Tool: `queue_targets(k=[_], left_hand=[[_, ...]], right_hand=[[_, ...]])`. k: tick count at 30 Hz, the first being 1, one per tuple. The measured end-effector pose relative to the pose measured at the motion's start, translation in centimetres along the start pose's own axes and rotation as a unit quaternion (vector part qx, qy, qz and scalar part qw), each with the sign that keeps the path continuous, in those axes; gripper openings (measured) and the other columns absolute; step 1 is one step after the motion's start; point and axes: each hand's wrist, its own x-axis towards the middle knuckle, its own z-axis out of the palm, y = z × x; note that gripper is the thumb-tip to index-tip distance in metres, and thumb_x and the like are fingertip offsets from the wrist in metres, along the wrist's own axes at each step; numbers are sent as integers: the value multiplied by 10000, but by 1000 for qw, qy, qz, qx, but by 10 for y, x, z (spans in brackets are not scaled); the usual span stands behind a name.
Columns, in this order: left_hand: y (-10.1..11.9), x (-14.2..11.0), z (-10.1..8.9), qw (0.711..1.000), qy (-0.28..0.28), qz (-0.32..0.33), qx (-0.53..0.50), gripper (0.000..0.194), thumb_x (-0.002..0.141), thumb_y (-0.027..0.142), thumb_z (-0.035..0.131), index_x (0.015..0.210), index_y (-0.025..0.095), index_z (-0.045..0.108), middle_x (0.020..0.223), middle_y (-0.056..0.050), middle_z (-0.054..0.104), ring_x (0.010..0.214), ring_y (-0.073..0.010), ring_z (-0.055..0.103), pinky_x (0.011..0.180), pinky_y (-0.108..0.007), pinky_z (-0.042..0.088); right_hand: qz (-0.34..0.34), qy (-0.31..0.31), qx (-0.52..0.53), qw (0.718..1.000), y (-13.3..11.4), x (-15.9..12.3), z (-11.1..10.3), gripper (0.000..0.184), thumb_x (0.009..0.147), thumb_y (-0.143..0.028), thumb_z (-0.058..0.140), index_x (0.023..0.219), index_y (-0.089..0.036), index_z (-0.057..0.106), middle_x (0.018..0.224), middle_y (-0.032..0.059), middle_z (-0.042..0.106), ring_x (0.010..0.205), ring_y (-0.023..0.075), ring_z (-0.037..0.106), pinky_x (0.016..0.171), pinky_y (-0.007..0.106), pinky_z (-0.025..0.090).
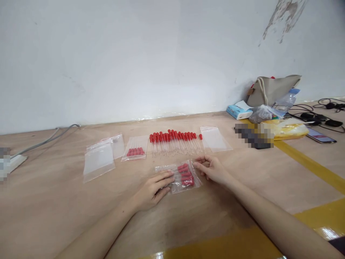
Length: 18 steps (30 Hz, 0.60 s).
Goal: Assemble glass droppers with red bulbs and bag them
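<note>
A clear zip-lock bag (176,185) holding several glass droppers with red rubber bulbs (185,175) lies flat in front of me, bulbs toward its right end. My left hand (155,189) rests on the bag's left part, fingers stretched out flat over the glass stems. At the right end, by the red-lined seal, my right hand (211,169) has its fingers bent and closed on the bag's edge. Just beyond lies a row of loose droppers (172,138), red bulbs pointing away from me. Left of that row, another filled bag (134,150) holds several droppers.
Flat, unfilled zip-lock bags (99,162) overlap at the left, and another clear bag (215,138) lies right of the droppers. Farther right are a blue box (238,110), a grey bag (275,90), a yellow packet (285,130), a phone (320,135) and black cables. A wall stands behind.
</note>
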Motion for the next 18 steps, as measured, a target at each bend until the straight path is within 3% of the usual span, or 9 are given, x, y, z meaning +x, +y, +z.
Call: queue_targets(k=[2, 5, 7, 9, 12, 15, 18], left_hand=[[1, 1, -1, 1000, -15, 13, 0, 368, 867, 183, 408, 1228, 229, 460, 1282, -45, 466, 1190, -183, 409, 1017, -387, 329], [3, 3, -2, 999, -29, 27, -6, 365, 863, 187, 417, 1221, 235, 469, 1270, -42, 480, 1183, -182, 417, 1029, -392, 305], [2, 3, -1, 999, -18, 20, -23, 353, 865, 179, 410, 1205, 234, 486, 1268, -45, 480, 1182, -181, 416, 1020, -379, 315], [2, 3, -1, 999, 3, -3, -43, 340, 867, 172, 398, 1183, 238, 504, 1284, -49, 456, 1182, -185, 412, 998, -364, 338], [1, 2, -3, 994, 64, -73, -55, 303, 855, 211, 426, 1142, 226, 522, 1245, -75, 459, 1123, -202, 450, 924, -349, 393], [4, 2, -8, 965, 144, -206, -74, 293, 834, 312, 469, 1103, 199, 500, 917, -54, 563, 830, -169, 553, 721, -303, 461], [12, 3, -12, 923, 121, -287, -225, 414, 838, 396, 448, 1204, 216, 378, 629, 29, 513, 542, -113, 504, 527, -238, 425]], right_hand=[[22, 0, -44, 999, -3, -1, 5, 354, 663, -413, 639, 872, -147, 532, 535, -45, 519, 353, 59, 418, 289, 175, 286], [15, -65, -60, 996, -7, -2, 7, 271, 670, -389, 638, 688, -137, 540, 449, -62, 467, 332, 42, 375, 304, 169, 276], [3, -95, -36, 995, -8, -3, 5, 276, 674, -387, 637, 626, -137, 530, 441, -62, 466, 353, 40, 390, 330, 164, 295], [3, -128, 34, 991, -7, -4, 3, 263, 689, -393, 626, 696, -138, 563, 524, -39, 539, 429, 60, 476, 391, 170, 370], [31, -174, 192, 965, -5, -6, 0, 249, 729, -373, 601, 850, -156, 582, 726, 15, 631, 611, 114, 592, 555, 243, 481], [40, -177, 312, 933, -4, -7, 0, 189, 751, -317, 592, 871, -173, 570, 747, 27, 643, 640, 140, 614, 617, 308, 500], [24, -178, 365, 913, -5, -6, 2, 194, 771, -279, 572, 930, -168, 570, 817, 56, 650, 701, 153, 623, 662, 317, 496]])
